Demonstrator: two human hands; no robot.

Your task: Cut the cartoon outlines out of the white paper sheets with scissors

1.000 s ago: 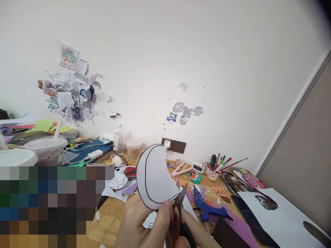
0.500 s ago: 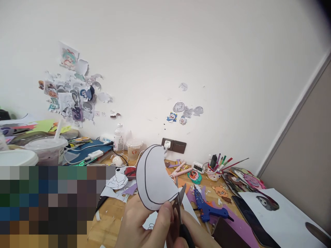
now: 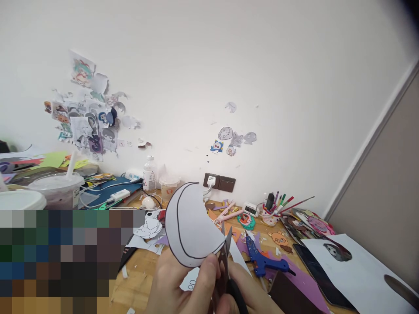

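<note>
My left hand (image 3: pixel 186 279) pinches a white paper cutout (image 3: pixel 193 226) by its lower edge, thumb in front. The cutout is rounded on the left, concave on the right, with a black curved line drawn along its outer side. My right hand (image 3: pixel 242 288) grips black-handled scissors (image 3: pixel 226 253), blades pointing up and slightly parted. The blades stand at the paper's lower right corner, close to my left thumb. Part of my right hand's fingers is hidden behind the left hand and the handles.
A blue glue gun (image 3: pixel 265 261) lies right of my hands on purple paper. Behind are a pen cup (image 3: pixel 271 214), a small clock (image 3: pixel 250 209) and a plastic bottle (image 3: pixel 149 174). A lidded drink cup (image 3: pixel 57 189) stands left; a dark tablet (image 3: pixel 322 274) lies right, partly under paper.
The paper cutout has shifted slightly left and tilted a little in my left hand. The scissors stay at its lower right corner, their blades still parted. The view has moved slightly.
</note>
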